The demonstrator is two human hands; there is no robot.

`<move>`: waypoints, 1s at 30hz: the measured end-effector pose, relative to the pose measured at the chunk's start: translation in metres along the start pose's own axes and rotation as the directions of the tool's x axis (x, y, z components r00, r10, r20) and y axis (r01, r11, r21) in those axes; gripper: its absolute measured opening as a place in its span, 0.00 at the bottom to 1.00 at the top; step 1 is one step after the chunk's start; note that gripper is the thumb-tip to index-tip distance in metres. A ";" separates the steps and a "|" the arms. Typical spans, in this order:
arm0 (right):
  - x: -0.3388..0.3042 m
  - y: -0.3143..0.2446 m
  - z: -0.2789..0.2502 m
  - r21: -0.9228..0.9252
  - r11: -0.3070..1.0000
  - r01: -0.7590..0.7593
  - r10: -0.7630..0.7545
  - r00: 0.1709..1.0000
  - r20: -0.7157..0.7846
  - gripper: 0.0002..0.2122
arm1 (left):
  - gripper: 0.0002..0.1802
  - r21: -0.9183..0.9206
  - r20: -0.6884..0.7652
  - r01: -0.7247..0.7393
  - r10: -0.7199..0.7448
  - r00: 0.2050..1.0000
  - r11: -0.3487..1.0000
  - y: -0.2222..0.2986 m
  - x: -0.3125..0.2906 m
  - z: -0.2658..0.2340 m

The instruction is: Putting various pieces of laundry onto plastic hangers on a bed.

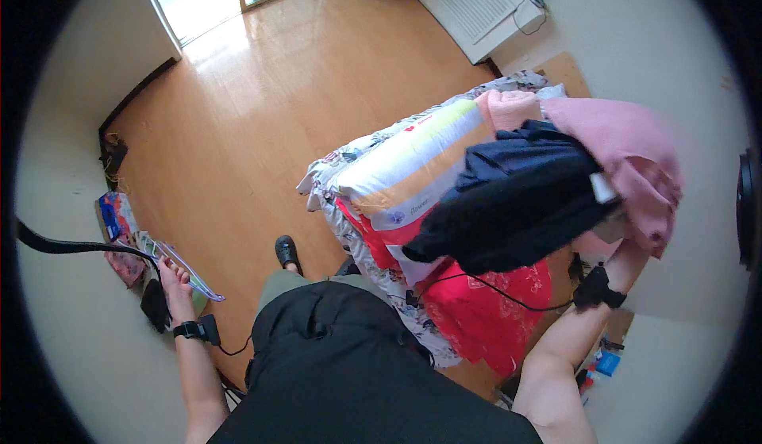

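My left hand [176, 282] is closed round a black strap [87, 246], which runs out to the left and also hangs down beside the wrist. Just behind those fingers are light purple clothes hangers [194, 273]; whether the hand touches them I cannot tell. On the other side, my right hand [633, 253] is raised under a pile of clothes, its fingers mostly hidden by cloth. Draped over it are a pink garment [627, 138] and, to its left, a black garment [508, 214] and a dark blue garment [528, 154].
Below the clothes stands a bed or low table with a floral cover [317, 176]. On it lie a white and yellow package [421, 162], a rolled pink cloth [508, 107] and red fabric [492, 309]. Bags [115, 214] line the left wall. A white slatted unit [468, 7] stands far right.
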State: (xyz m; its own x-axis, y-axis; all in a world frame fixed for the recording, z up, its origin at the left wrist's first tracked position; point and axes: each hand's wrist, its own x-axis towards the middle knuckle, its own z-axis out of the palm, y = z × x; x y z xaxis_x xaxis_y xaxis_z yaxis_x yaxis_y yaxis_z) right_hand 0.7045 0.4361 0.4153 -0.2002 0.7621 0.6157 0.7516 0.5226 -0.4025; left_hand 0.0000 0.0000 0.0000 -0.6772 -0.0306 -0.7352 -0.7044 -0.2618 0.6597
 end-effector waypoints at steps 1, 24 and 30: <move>0.037 -0.026 0.075 -0.041 0.999 -0.007 0.006 1.000 -0.016 0.28 | 0.10 0.070 0.035 -0.036 0.033 0.999 0.997 -0.005 0.012 0.020; -0.040 0.045 0.405 -0.327 0.839 -0.435 0.536 0.556 0.635 0.36 | 0.13 0.230 0.185 0.065 -0.109 0.977 0.971 -0.018 -0.030 0.039; -0.103 0.072 0.431 -0.363 0.777 -0.514 0.617 0.509 0.601 0.38 | 0.09 0.193 0.351 0.121 -0.184 0.918 0.974 -0.037 -0.135 0.020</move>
State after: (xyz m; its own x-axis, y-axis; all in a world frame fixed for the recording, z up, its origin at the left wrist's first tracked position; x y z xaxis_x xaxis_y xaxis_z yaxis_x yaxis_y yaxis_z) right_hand 0.5082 0.5605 0.0307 -0.0157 0.9396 -0.3419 0.9152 -0.1242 -0.3835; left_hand 0.1136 0.0328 0.0781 -0.5671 0.3583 -0.7417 -0.8088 -0.0721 0.5836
